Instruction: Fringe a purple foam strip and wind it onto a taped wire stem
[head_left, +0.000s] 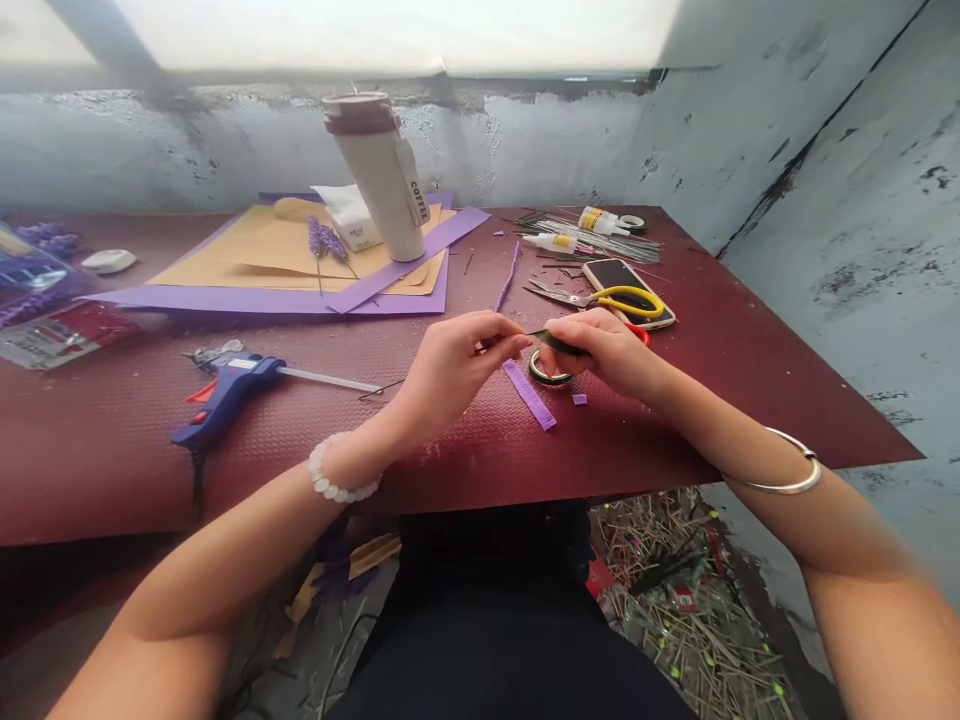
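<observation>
My left hand (469, 365) is closed in a pinch at the end of a dark green tape strip (559, 342). A thin dark wire (381, 388) sticks out behind this hand, apparently running through it. My right hand (611, 350) grips the strip between thumb and fingers. Just beneath its fingers is a tape roll (535, 370); whether it rests on the table or hangs from the hand I cannot tell. Close below the hands lie a purple crepe-paper strip (529, 395) and a small purple scrap (580, 400).
Yellow-and-red-handled scissors (630, 296) lie across a phone (622, 272). Behind are glue bottles (600, 220) and several wires (637, 246). A blue glue gun (236, 395) lies left. A coffee tumbler (379, 180) stands on purple and tan paper (217, 260). The table's front edge is near my body.
</observation>
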